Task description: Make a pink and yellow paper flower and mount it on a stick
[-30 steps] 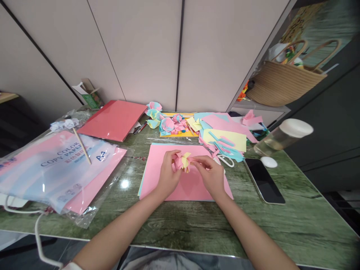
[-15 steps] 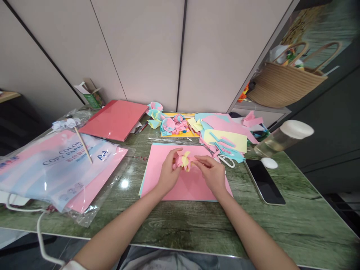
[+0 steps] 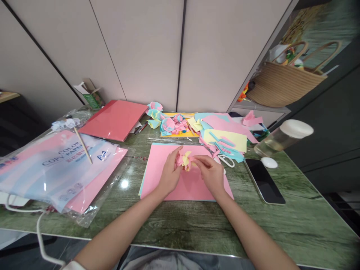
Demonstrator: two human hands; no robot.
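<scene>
1. At eight o'clock of a pink-and-yellow folded-paper flower [image 3: 185, 161], the bare left hand [image 3: 170, 174] pinches it between thumb and fingers; squeezing could crush petals.
2. The flower sits between both hands, over a flat pink paper sheet [image 3: 191, 188]; loose folds could slip apart.
3. At its four o'clock, the bare right hand [image 3: 212, 174] pinches an edge between fingertips; a hard tug could tear it.

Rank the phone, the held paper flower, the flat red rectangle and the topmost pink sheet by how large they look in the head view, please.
1. Pink sheet, though partly hidden
2. Flat red rectangle
3. Phone
4. Paper flower
</scene>
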